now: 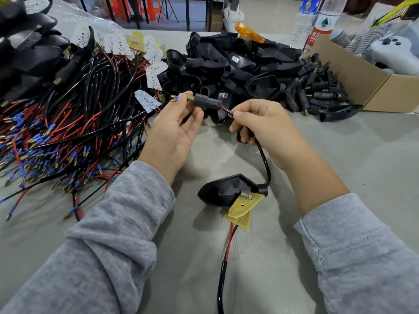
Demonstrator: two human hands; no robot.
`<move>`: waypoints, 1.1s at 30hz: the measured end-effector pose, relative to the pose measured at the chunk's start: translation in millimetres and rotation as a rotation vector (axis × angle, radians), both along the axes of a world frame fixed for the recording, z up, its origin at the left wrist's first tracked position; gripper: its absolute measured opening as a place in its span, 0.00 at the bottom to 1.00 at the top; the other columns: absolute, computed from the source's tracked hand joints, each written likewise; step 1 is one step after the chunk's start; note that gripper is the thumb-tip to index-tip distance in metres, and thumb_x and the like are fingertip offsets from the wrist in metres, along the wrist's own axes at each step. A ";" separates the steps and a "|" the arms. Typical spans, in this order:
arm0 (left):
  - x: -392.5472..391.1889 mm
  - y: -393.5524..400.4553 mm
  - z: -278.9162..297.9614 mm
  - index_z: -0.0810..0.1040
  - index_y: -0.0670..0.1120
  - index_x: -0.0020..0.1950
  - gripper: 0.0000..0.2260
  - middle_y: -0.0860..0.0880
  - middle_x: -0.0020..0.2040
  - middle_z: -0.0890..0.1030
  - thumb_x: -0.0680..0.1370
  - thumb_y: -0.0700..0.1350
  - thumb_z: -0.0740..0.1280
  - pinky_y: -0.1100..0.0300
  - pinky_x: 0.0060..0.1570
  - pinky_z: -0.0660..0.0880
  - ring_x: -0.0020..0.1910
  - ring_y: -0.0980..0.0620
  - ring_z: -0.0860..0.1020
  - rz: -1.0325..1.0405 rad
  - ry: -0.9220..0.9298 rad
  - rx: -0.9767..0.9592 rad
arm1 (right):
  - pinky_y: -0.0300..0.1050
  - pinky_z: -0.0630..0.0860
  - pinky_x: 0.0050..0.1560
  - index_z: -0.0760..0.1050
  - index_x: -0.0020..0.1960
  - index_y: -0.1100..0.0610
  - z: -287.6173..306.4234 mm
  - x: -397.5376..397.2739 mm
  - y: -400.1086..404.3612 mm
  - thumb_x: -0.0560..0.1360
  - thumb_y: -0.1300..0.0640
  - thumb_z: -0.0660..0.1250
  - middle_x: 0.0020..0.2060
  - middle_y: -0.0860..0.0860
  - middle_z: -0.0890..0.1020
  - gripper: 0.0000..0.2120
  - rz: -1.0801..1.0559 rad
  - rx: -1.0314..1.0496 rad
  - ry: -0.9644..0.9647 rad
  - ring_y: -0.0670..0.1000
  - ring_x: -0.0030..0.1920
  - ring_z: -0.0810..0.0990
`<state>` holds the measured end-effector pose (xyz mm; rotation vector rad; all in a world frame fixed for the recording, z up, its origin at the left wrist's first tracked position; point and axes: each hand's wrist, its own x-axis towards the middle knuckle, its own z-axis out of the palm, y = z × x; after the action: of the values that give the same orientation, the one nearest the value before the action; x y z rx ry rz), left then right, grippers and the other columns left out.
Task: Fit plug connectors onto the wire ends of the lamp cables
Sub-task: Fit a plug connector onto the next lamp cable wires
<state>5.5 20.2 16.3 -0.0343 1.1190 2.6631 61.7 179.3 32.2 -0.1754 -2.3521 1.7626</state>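
A black plug connector [207, 101] with a brass threaded end is held up at the middle of the view. My left hand [174, 130] pinches the blue-sleeved wire tips that stick out of its brass end. My right hand [265, 125] pinches the red and black wires just behind the connector. The black cable [264, 155] curls down from that hand to a black lamp housing [226, 189] lying on the table. A yellow circuit board [243, 208] lies against the housing, with a red and black lead running toward me.
A tangle of red and black cables [68, 132] with blue-sleeved ends covers the table's left side. A heap of black lamp housings [226, 64] lies behind, loose plug connectors [317, 91] to its right. A cardboard box [371, 82] and water bottles [317, 21] stand far right.
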 end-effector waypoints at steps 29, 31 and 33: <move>4.0 5.1 -0.2 0.80 0.42 0.49 0.05 0.50 0.38 0.84 0.80 0.39 0.64 0.62 0.44 0.80 0.38 0.56 0.82 -0.066 0.160 -0.187 | 0.34 0.65 0.30 0.79 0.41 0.57 -1.2 -0.7 1.2 0.77 0.63 0.67 0.29 0.49 0.78 0.07 -0.097 0.042 0.148 0.42 0.26 0.68; 5.1 5.8 -0.2 0.79 0.42 0.51 0.06 0.50 0.38 0.83 0.80 0.35 0.64 0.62 0.47 0.80 0.38 0.57 0.82 -0.073 0.189 -0.197 | 0.34 0.66 0.30 0.79 0.41 0.57 -1.3 -0.6 1.2 0.77 0.63 0.67 0.29 0.49 0.78 0.07 -0.103 0.044 0.140 0.42 0.26 0.68; 5.9 5.6 -0.9 0.79 0.42 0.52 0.06 0.49 0.41 0.82 0.79 0.34 0.65 0.62 0.48 0.80 0.40 0.57 0.82 -0.041 0.213 -0.241 | 0.35 0.66 0.31 0.79 0.41 0.56 -1.1 -0.6 1.6 0.77 0.63 0.67 0.28 0.48 0.79 0.07 -0.097 0.026 0.129 0.43 0.26 0.69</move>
<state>11.3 25.8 15.4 0.2302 1.4850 2.5257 61.1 180.8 31.1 -0.1638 -2.2364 1.6464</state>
